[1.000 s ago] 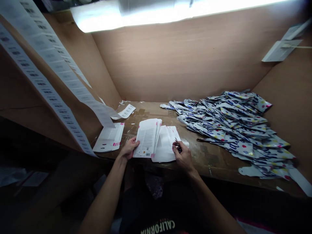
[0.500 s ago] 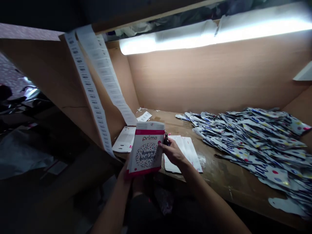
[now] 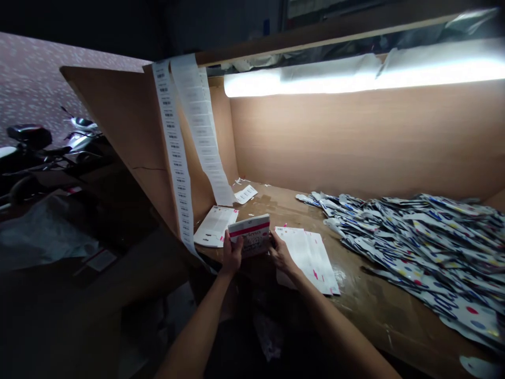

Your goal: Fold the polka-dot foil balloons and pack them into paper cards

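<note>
The left hand (image 3: 232, 255) and the right hand (image 3: 281, 256) hold a flat white card packet with a pink band (image 3: 249, 235) between them, just above the near edge of the wooden counter (image 3: 379, 310), left of centre. Its long axis runs across the person's view, rising slightly toward the right, and its printed face is turned up toward the person; the print is too small to read. The fingers of each hand close narrowly on one short end, a grip that seems to leave that face uncovered.

Just right of the packet, a stack of white printed sheets with pink marks (image 3: 307, 258) lies angled on the counter, within easy reach of the right hand. A loose white printed sheet (image 3: 215, 226) lies beyond the left hand, and a small white paper slip (image 3: 245, 194) lies toward the back left corner.

Two long paper strips of barcode labels (image 3: 173, 158) hang down the left partition, probably placed so labels are close to hand. A heap of silver foil balloons with coloured polka dots (image 3: 422, 242) covers the counter's right side.
</note>
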`<state>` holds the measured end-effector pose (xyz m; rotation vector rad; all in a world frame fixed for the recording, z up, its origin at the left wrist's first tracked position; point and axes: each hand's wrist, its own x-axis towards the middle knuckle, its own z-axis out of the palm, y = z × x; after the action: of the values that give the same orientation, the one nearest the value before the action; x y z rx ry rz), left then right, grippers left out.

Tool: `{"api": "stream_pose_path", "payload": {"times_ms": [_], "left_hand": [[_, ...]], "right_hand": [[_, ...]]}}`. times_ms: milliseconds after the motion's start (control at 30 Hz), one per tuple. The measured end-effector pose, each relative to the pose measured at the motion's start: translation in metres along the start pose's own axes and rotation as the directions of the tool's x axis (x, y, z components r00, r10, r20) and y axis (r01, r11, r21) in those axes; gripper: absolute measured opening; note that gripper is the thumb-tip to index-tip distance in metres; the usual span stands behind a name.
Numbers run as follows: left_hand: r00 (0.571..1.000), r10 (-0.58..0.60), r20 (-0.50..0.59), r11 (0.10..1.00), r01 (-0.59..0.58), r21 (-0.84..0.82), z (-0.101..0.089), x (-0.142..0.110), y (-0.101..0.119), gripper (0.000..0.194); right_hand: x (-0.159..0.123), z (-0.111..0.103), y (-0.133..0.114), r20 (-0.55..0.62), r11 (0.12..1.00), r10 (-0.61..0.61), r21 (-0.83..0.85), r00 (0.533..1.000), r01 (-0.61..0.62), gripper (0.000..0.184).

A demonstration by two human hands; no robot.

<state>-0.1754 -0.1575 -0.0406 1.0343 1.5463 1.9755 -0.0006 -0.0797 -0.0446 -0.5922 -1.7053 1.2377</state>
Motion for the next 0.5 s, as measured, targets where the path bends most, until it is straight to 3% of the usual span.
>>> {"api": "stream_pose_path", "payload": {"times_ms": [233, 367, 500], "left_hand": [[0.971, 0.025, 0.236, 0.999, -0.017, -0.034, -0.004, 0.01, 0.021, 0.052], [0.952, 0.003, 0.307, 0.999, -0.018, 0.047, -0.004, 0.017, 0.031, 0.034], [0.944, -0.028, 0.328, 0.996, -0.003, 0.093, -0.004, 0.018, 0.034, 0.033]], "right_hand": [[-0.006, 0.005, 0.006, -0.062, 1.0, -0.005, -0.015, 0.998, 0.004, 0.024], [-0.004, -0.001, 0.002, -0.036, 0.999, -0.011, -0.048, 0.999, 0.009, 0.032], [-0.007, 0.0, -0.009, -0.07, 0.998, -0.032, -0.048, 0.997, 0.029, 0.041]]}}
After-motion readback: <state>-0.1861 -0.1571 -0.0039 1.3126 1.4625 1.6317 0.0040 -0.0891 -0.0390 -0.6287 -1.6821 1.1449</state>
